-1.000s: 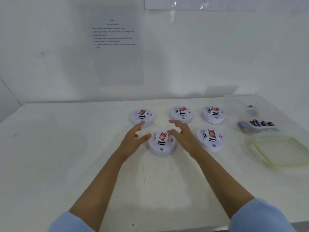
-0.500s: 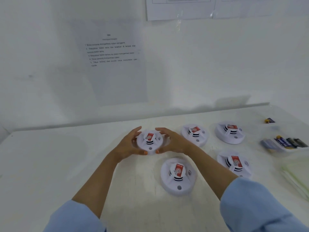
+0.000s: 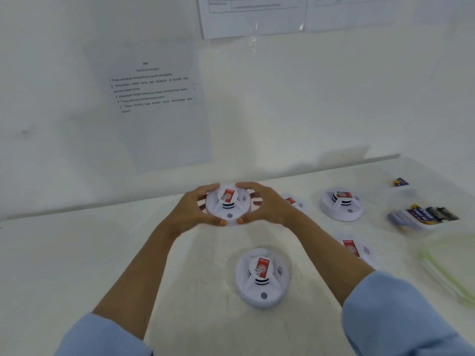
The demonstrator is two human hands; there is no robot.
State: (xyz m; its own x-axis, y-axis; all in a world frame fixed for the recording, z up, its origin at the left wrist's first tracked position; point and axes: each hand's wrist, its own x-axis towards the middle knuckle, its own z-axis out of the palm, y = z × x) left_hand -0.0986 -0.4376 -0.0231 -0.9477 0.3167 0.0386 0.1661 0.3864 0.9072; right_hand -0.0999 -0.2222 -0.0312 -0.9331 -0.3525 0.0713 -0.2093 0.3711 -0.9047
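A round white smoke detector (image 3: 228, 204) with a red label on its top is held between both hands, above the white table (image 3: 77, 265). My left hand (image 3: 191, 211) grips its left rim, thumb under the near edge. My right hand (image 3: 266, 205) grips the right rim the same way. A second detector (image 3: 262, 277) lies on the table just in front, between my forearms.
More detectors lie to the right: one at the back (image 3: 341, 204), one partly hidden behind my right wrist (image 3: 295, 202), one behind my right forearm (image 3: 356, 250). A clear box of batteries (image 3: 426, 217) and a container lid (image 3: 449, 263) sit at far right. Instruction sheets hang on the wall.
Both hands went from the near detector to the far left one, closed round its rim and raised it a little off the table. The camera tilted up and left.
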